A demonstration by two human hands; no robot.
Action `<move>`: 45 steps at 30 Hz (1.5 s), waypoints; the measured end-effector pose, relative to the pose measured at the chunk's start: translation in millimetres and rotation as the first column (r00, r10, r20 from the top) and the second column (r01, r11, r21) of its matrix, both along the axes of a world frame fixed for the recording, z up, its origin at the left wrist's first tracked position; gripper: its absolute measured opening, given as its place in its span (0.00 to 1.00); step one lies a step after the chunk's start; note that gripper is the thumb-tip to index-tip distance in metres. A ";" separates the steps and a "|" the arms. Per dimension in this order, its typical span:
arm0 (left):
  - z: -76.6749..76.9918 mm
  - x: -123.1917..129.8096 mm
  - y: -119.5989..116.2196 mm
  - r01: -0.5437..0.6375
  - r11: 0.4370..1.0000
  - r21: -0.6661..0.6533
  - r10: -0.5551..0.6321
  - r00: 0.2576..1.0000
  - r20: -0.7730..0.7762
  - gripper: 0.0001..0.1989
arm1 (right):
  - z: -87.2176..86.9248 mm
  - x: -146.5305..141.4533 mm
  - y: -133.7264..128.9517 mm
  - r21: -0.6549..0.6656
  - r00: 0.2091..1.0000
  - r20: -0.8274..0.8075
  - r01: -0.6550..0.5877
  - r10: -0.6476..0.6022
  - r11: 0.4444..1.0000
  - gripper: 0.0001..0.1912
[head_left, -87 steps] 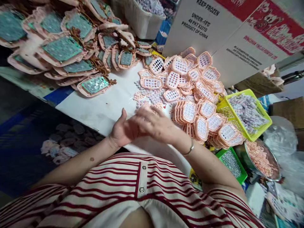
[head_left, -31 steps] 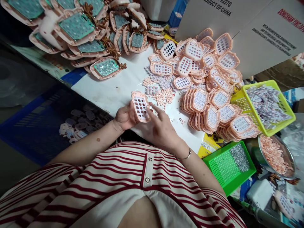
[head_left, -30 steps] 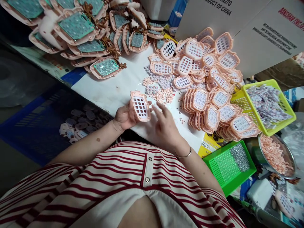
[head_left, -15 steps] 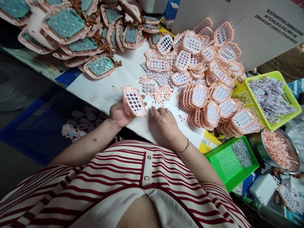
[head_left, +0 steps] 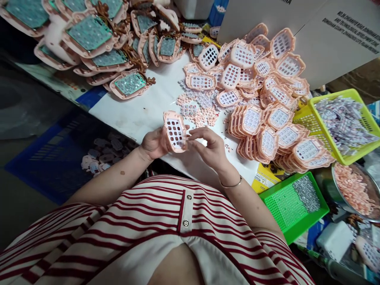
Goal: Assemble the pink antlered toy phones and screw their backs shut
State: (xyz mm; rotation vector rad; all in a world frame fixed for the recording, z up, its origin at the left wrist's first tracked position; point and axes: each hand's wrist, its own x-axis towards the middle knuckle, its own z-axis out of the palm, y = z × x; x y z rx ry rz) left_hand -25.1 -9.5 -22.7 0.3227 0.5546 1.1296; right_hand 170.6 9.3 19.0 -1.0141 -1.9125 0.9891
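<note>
My left hand (head_left: pixel 154 143) holds a pink plastic shell (head_left: pixel 174 132) with a white panel full of holes, tilted up above the table's front edge. At the shell's right edge, my right hand (head_left: pixel 209 148) has thumb and index finger brought together; what lies between them is too small to make out. Just beyond the hands, small pink pieces (head_left: pixel 204 117) and pale key-like pieces (head_left: pixel 204 98) lie loose on the white table surface (head_left: pixel 118 114).
Stacked pink shells (head_left: pixel 251 120) stand to the right. Shells with green boards (head_left: pixel 129 84) pile up at the back left. A yellow basket (head_left: pixel 356 154), a green tray (head_left: pixel 280 208) and a metal bowl (head_left: pixel 329 174) sit at the right. A carton (head_left: pixel 314 47) stands behind.
My right hand has lifted off the table and moved to the shell's right edge. The shell in my left hand is slightly further right and more upright.
</note>
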 end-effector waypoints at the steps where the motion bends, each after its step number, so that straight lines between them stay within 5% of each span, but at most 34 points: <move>1: -0.4 -0.2 0.1 0.020 1.000 0.012 -0.020 1.000 0.003 0.34 | -0.4 -4.8 -1.6 0.047 0.999 0.025 -0.039 0.038 0.998 0.06; 10: -1.6 -2.4 -2.3 0.029 0.999 -0.041 -0.027 0.999 0.040 0.34 | 0.7 -1.8 1.7 0.128 0.951 0.213 -0.255 0.225 0.958 0.09; 18: -0.1 -1.5 -1.9 0.019 1.000 -0.020 -0.018 1.000 0.025 0.32 | 12.7 -5.4 -3.5 0.222 0.894 0.363 -0.357 0.263 0.907 0.12; 24: 2.5 -1.8 -2.9 -0.005 0.999 -0.041 0.005 1.000 -0.007 0.34 | 15.4 -1.8 -20.9 0.291 0.829 0.508 -0.420 0.233 0.860 0.21; 28: 1.9 -1.0 -3.1 0.007 1.000 0.006 -0.007 1.000 0.027 0.41 | 21.9 8.5 9.0 0.313 0.838 0.541 -0.280 0.071 0.908 0.20; 29: 1.4 -1.0 -3.0 0.010 1.000 0.019 -0.011 0.999 0.039 0.43 | 25.3 11.1 23.1 0.327 0.805 0.593 -0.199 -0.036 0.924 0.19; 31: 0.2 -1.4 -2.9 0.011 0.999 0.035 -0.013 0.998 0.058 0.46 | 31.5 14.8 55.2 0.335 0.619 0.757 -0.091 -0.210 0.938 0.17; 34: -2.2 -2.1 -2.9 0.020 0.999 0.043 -0.023 0.998 0.064 0.48 | 34.5 17.3 102.7 0.318 0.279 0.918 -0.094 -0.282 0.943 0.18; 36: -3.6 -2.4 -3.0 0.032 0.998 0.044 -0.035 0.998 0.059 0.50 | 33.6 18.5 128.4 0.299 0.154 0.948 -0.114 -0.280 0.947 0.18; 39: -4.5 -2.1 -2.9 0.030 0.999 0.034 -0.033 0.997 0.064 0.53 | 36.0 23.2 153.8 0.298 0.119 0.951 -0.089 -0.287 0.950 0.18; 45: -4.0 -1.6 -2.6 0.031 0.999 0.036 -0.034 0.995 0.089 0.51 | 49.0 32.8 159.3 0.439 0.214 0.882 -0.046 -0.420 0.897 0.18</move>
